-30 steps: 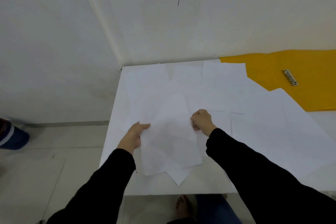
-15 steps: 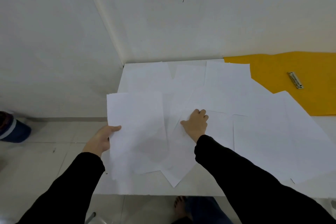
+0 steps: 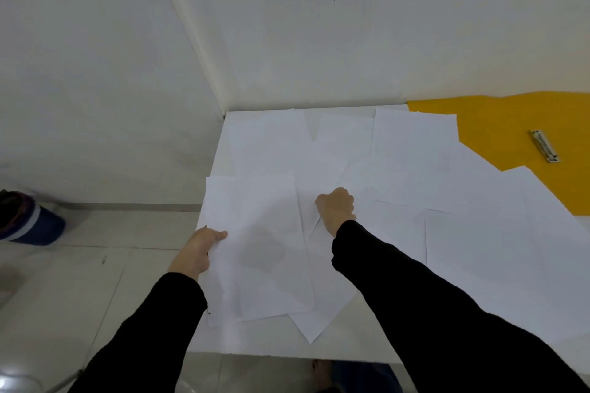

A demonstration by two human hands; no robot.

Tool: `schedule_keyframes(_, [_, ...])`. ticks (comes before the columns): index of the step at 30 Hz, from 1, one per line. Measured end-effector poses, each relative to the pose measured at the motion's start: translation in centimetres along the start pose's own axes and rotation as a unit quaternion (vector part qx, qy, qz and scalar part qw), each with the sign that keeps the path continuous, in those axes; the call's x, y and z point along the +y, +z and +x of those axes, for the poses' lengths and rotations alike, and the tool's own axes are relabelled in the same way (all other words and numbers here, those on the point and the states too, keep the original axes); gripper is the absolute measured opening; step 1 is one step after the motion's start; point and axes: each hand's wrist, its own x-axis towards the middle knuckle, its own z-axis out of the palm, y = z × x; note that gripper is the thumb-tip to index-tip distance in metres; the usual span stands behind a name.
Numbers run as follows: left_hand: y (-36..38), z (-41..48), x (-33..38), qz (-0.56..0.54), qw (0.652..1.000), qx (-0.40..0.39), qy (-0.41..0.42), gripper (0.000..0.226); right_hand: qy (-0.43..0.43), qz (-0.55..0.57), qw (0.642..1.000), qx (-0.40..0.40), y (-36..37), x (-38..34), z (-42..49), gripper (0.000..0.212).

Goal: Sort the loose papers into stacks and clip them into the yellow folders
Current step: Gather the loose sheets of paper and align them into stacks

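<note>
White corner table (image 3: 255,346): left grip (image 3: 199,249) pinching paper stack (image 3: 255,226) by its edge, right grip (image 3: 336,208) curled on loose papers (image 3: 415,163) alongside.

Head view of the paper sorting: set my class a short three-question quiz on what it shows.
1. True or false: the left hand grips the paper stack by its left edge.
2. The metal clip lies: A on the yellow folder; B on the floor; C inside a box.
3. What lies under the curled fingers of the right hand?
Key: 1 true; 2 A; 3 loose sheets.
</note>
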Motion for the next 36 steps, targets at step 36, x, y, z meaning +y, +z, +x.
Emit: schedule_keyframes(36, [2.6,-1.3,2.6,-0.095,0.992,-0.076,-0.034,0.036,-0.047,0.230,0.959,0.157,-17.8,-0.7,5.0,0.017])
